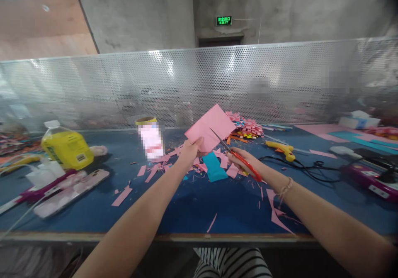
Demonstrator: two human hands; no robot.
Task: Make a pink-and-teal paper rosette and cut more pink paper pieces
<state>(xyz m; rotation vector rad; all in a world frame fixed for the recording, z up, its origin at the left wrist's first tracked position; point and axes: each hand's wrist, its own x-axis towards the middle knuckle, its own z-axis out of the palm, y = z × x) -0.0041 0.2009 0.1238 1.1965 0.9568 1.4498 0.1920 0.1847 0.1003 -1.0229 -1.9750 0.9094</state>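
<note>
A pink sheet of paper (214,126) is pinched at its lower left by my left hand (191,151), tilted up above the table. My right hand (239,159) is wrapped round a pair of scissors with red handles (248,168). Their blades point up and left and lie over the sheet's right part; whether they are cutting cannot be made out. Below the hands lie a blue paper piece (215,168) and several pink paper scraps (152,172). A pile of fringed pink and coloured paper pieces (248,126) sits just behind the sheet.
On the left are a bottle of yellow liquid (68,147), a phone (73,193) and a propped lit screen (151,141). A yellow glue gun (281,150), black cables and a purple power strip (370,180) lie right. A perforated metal panel (124,91) borders the blue table (186,218).
</note>
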